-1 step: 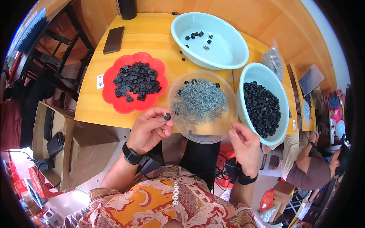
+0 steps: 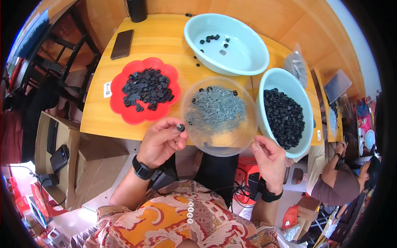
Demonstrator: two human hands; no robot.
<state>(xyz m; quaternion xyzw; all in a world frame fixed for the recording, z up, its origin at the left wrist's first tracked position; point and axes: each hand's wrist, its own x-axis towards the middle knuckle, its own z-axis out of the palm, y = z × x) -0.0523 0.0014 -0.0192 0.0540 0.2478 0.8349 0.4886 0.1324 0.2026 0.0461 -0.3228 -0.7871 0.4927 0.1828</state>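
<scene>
My left hand (image 2: 162, 140) pinches a small black round plastic piece (image 2: 180, 127) between thumb and fingertips, just off the near left side of a clear round bowl. A pale spot shows on that piece. My right hand (image 2: 269, 159) is closed at the fingertips by the near right rim of the clear bowl (image 2: 225, 151); whatever is between them is too small to make out. Grey metal screws (image 2: 217, 105) are heaped in this bowl, along with a few black pieces. To its right, a light blue basin (image 2: 306, 144) holds many small black parts (image 2: 283, 118).
A red flower-shaped tray (image 2: 120, 111) of black discs (image 2: 149, 89) lies on the left of the table. Further back are a larger blue basin (image 2: 248, 58), a phone (image 2: 122, 44) and a bag (image 2: 296, 68). A cardboard box (image 2: 95, 161) stands left; another person (image 2: 337, 182) sits right.
My right hand has shifted slightly right and down, its fingertips still close together. The left hand keeps its pinch on the black piece. The whole view has slid a little.
</scene>
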